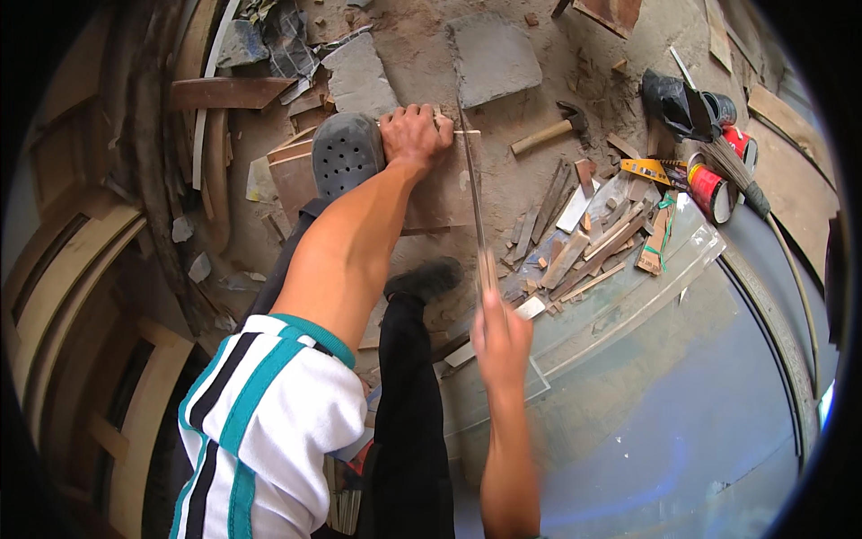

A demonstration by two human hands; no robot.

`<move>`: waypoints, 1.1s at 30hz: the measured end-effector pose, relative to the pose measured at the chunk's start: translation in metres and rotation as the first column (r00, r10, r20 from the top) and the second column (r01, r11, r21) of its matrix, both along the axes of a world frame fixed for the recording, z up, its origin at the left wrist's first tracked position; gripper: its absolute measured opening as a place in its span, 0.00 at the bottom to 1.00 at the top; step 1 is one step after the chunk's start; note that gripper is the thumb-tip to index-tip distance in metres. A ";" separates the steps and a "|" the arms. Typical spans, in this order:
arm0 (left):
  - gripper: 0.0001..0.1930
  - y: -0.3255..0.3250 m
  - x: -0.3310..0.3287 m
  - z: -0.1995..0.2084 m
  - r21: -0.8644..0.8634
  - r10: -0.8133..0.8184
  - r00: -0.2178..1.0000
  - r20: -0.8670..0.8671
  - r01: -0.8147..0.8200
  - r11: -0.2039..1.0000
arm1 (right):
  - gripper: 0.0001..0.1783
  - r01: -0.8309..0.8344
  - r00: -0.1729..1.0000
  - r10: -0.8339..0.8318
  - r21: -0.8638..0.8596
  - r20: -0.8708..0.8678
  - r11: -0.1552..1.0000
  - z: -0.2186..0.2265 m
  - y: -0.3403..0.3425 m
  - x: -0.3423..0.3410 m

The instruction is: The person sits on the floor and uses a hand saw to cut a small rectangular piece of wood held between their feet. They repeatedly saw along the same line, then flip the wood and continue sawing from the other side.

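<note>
My right hand (501, 346) is closed round the handle of a handsaw (475, 193), slightly blurred. Its thin blade, seen edge-on, points away from me and crosses a narrow strip of wood (470, 133). At the left of the blade, my left hand (414, 135) is closed and presses that strip down, its fingers curled over and covering most of it. Under the hand lies a brown wooden board (444, 199). My left foot, in a grey clog with holes (347, 154), rests on the board right beside the left hand. My other dark shoe (424, 279) stands on the ground.
A hammer (549, 128) lies right of the saw. Several wood offcuts (593, 242) are heaped at the edge of a glass sheet (664, 377). Red cans (709, 189) and a yellow-handled tool (654, 171) sit at right. Stone slabs (496, 58) lie ahead; wooden frames (81, 296) stand left.
</note>
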State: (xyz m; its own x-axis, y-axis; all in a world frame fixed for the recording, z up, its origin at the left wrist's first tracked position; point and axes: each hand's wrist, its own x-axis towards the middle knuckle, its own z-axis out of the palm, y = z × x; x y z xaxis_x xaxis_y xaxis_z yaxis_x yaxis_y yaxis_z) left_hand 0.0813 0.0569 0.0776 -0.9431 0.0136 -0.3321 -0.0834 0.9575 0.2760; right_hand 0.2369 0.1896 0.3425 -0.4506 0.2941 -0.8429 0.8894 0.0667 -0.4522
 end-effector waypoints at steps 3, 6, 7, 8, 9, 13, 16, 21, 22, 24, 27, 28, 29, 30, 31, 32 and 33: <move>0.21 -0.001 0.001 -0.002 0.004 0.008 0.999 -0.044 -0.008 1.000 | 0.31 0.061 0.994 -0.059 -0.021 0.089 0.998 0.043 0.002 0.018; 0.21 0.002 -0.001 0.001 0.025 -0.003 1.000 -0.011 0.004 1.000 | 0.31 0.034 0.999 -0.034 0.005 0.005 0.999 -0.024 -0.005 -0.020; 0.21 0.004 -0.001 0.002 0.025 -0.006 1.000 -0.012 0.007 1.000 | 0.32 -0.072 0.992 0.076 0.045 -0.099 0.996 -0.063 -0.005 -0.043; 0.21 0.014 0.000 0.005 0.043 -0.021 1.000 -0.010 0.021 0.999 | 0.32 0.027 0.998 -0.026 0.006 -0.058 1.000 -0.091 -0.002 -0.070; 0.21 0.016 -0.001 0.002 0.049 -0.027 1.000 -0.011 0.027 0.998 | 0.32 0.119 0.993 -0.120 -0.043 -0.017 0.992 -0.111 -0.001 -0.085; 0.21 -0.002 0.001 -0.002 0.016 0.015 1.000 -0.003 -0.014 1.000 | 0.29 -0.119 0.992 0.120 0.042 -0.029 0.992 -0.026 -0.005 -0.012; 0.22 0.002 0.001 -0.005 0.027 0.016 1.000 -0.012 -0.015 1.000 | 0.27 -0.086 0.996 0.086 0.035 -0.002 0.996 0.050 0.000 0.040; 0.23 0.002 -0.002 -0.004 0.061 0.044 0.997 0.058 -0.048 0.997 | 0.29 -0.293 0.845 0.392 0.299 -0.364 0.908 -0.073 -0.004 -0.005; 0.22 0.009 0.001 -0.003 0.066 0.032 0.998 0.052 -0.035 0.997 | 0.30 -0.251 0.901 0.314 0.232 -0.300 0.940 -0.095 0.000 -0.029; 0.20 0.017 0.000 -0.002 0.050 0.002 1.000 0.019 -0.003 0.999 | 0.31 -0.067 0.994 0.072 0.073 -0.079 0.995 -0.117 0.011 -0.060; 0.22 -0.001 -0.001 -0.002 0.027 0.046 0.997 0.058 -0.048 0.998 | 0.30 -0.207 0.966 0.215 0.067 -0.145 0.976 -0.042 0.003 -0.016; 0.23 -0.002 -0.003 0.001 0.042 0.055 0.995 0.082 -0.059 0.997 | 0.30 -0.159 0.982 0.163 0.048 -0.097 0.986 -0.009 0.002 0.008; 0.23 -0.002 -0.003 0.002 0.039 0.050 0.996 0.078 -0.053 0.998 | 0.29 -0.106 0.993 0.107 0.034 -0.049 0.994 0.017 0.002 0.029; 0.22 0.001 -0.002 0.003 0.038 0.043 0.996 0.076 -0.046 0.998 | 0.29 -0.081 0.996 0.081 0.018 -0.024 0.997 0.031 0.003 0.038; 0.22 0.000 -0.002 0.002 0.029 0.041 0.997 0.070 -0.043 0.999 | 0.29 -0.060 0.998 0.060 -0.006 -0.003 0.998 0.038 0.005 0.046; 0.22 -0.003 -0.006 0.001 0.035 0.051 0.996 0.069 -0.054 0.998 | 0.29 -0.041 0.999 0.042 -0.031 0.018 0.999 0.039 0.006 0.047; 0.22 0.003 -0.005 0.001 0.051 0.037 0.997 0.073 -0.041 0.998 | 0.29 -0.170 0.970 0.188 0.123 -0.154 0.978 0.004 0.006 0.041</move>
State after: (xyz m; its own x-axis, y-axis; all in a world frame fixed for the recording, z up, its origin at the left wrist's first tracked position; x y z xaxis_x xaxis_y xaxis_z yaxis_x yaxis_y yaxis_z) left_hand 0.0764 0.0602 0.0787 -0.9169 -0.0039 -0.3992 -0.1422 0.9376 0.3174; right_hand 0.2783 0.1952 0.3470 -0.6338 0.2811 -0.7206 0.7726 0.2745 -0.5725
